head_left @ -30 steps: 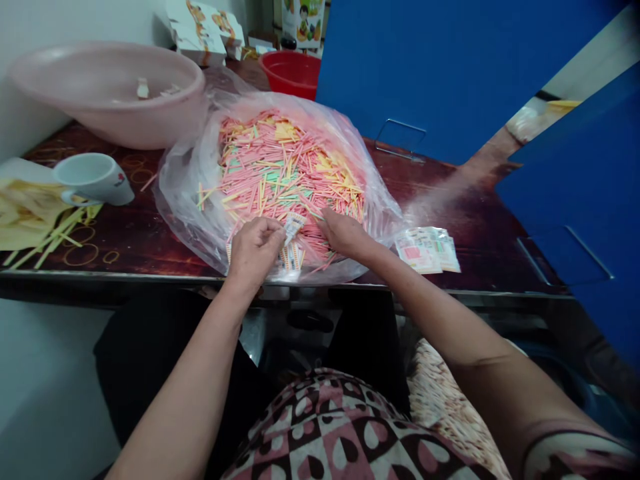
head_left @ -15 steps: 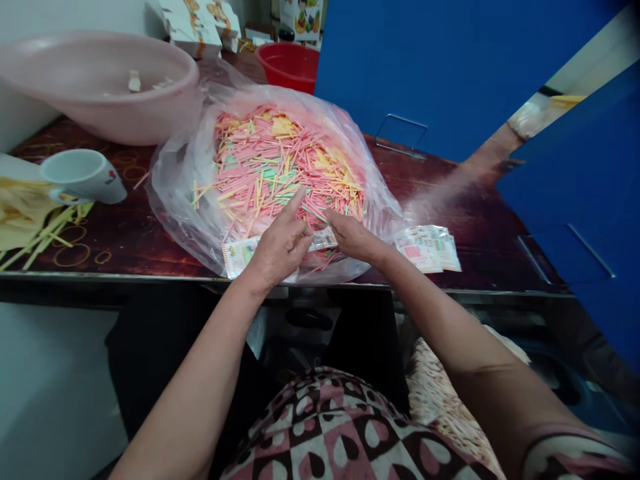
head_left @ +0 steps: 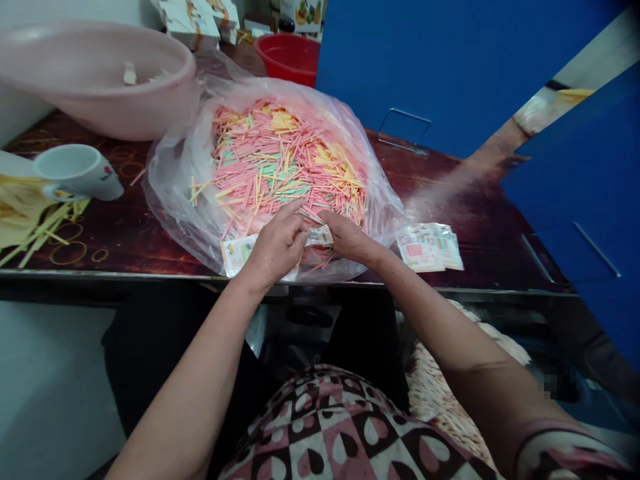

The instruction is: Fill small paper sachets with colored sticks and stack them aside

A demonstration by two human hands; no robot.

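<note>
A clear plastic bag (head_left: 170, 193) lies open on the dark table, heaped with thin pink, yellow and green sticks (head_left: 280, 163). My left hand (head_left: 275, 250) and my right hand (head_left: 347, 237) meet at the bag's near edge, both pinched on a small printed packet (head_left: 320, 235) held between them. Another flat printed packet (head_left: 236, 253) lies on the bag just left of my left hand. A small pile of the same packets (head_left: 430, 247) rests on the table to the right of my right hand.
A large pink basin (head_left: 95, 80) stands at the back left, a red bowl (head_left: 287, 57) behind the bag. A white mug (head_left: 75, 173) lies on its side at the left by yellow strips (head_left: 30, 227). Blue panels (head_left: 450, 60) rise at the right. Cartons (head_left: 193, 20) sit at the back.
My left hand has gone from a packet at the bag's near edge to meet my right hand. Its forefinger, pointing half a second ago, has curled down onto the packet both hands now hold.
</note>
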